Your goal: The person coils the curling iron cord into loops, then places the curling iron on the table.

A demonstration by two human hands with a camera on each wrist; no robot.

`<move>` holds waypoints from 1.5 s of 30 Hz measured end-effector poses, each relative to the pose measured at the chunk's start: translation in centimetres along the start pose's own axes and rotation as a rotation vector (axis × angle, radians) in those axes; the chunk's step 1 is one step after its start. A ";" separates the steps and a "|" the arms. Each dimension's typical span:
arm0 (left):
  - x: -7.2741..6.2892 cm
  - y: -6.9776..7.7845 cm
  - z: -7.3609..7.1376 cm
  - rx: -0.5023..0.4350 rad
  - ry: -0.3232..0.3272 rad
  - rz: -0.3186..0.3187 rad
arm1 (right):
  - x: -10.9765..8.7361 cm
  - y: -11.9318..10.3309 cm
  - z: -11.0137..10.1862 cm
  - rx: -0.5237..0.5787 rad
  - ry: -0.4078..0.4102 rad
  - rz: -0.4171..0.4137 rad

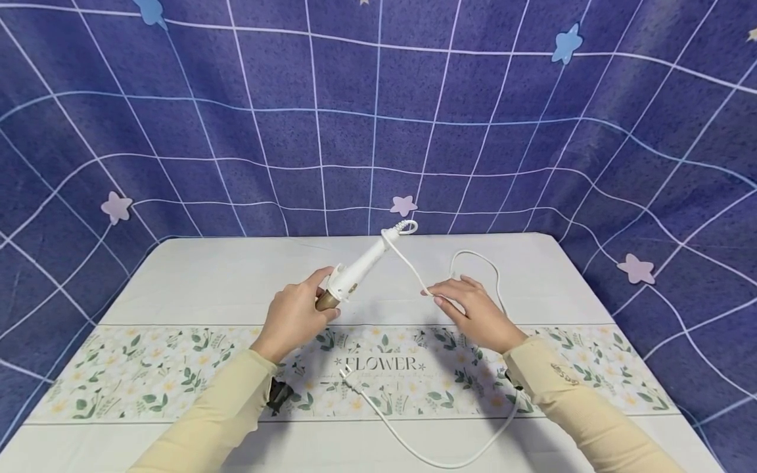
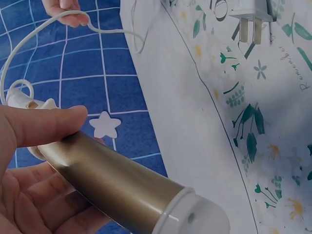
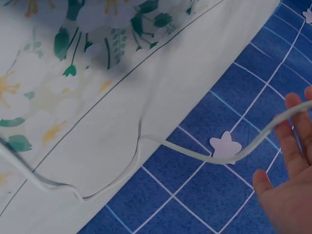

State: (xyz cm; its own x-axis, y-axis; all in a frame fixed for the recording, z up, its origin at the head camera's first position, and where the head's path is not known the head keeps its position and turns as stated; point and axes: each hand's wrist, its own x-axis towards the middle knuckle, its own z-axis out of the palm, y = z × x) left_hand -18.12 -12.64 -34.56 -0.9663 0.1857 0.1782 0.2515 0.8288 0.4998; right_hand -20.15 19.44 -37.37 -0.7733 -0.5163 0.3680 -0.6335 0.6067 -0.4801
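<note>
In the head view my left hand (image 1: pixel 294 320) grips a curling iron (image 1: pixel 361 268) by its gold barrel, holding it tilted with the white handle pointing up and away. The left wrist view shows the thumb on top of the gold barrel (image 2: pixel 114 178), fingers beneath, and a white cap (image 2: pixel 200 214) at its end. From the handle a white cord (image 1: pixel 414 270) runs to my right hand (image 1: pixel 478 314). There it passes across the fingers (image 3: pixel 292 146), which are spread and fairly straight in the right wrist view. The cord's plug (image 1: pixel 347 376) lies on the table between both forearms.
A white table cover (image 1: pixel 236 276) with a floral band marked FLOWER lies beneath. More cord (image 1: pixel 452 466) loops along the near side, under the right forearm. Blue gridded fabric (image 1: pixel 355 144) with stars hangs behind and at both sides.
</note>
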 end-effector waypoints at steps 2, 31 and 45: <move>0.0 0.0 -0.1 -0.001 0.000 0.012 | 0.0 0.3 0.0 -0.024 0.013 -0.004; -0.6 0.5 -0.5 0.025 -0.126 0.241 | 1.6 1.9 0.8 -0.088 -0.026 0.076; -1.0 0.3 -0.5 0.056 -0.192 0.325 | 3.7 2.6 -1.3 -0.167 -0.058 -0.014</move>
State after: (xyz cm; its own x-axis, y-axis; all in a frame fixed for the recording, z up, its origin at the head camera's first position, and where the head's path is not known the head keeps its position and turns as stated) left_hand -17.08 -12.85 -34.20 -0.8307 0.5347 0.1548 0.5481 0.7371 0.3954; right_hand -24.70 19.91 -36.29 -0.7649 -0.5565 0.3245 -0.6431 0.6886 -0.3349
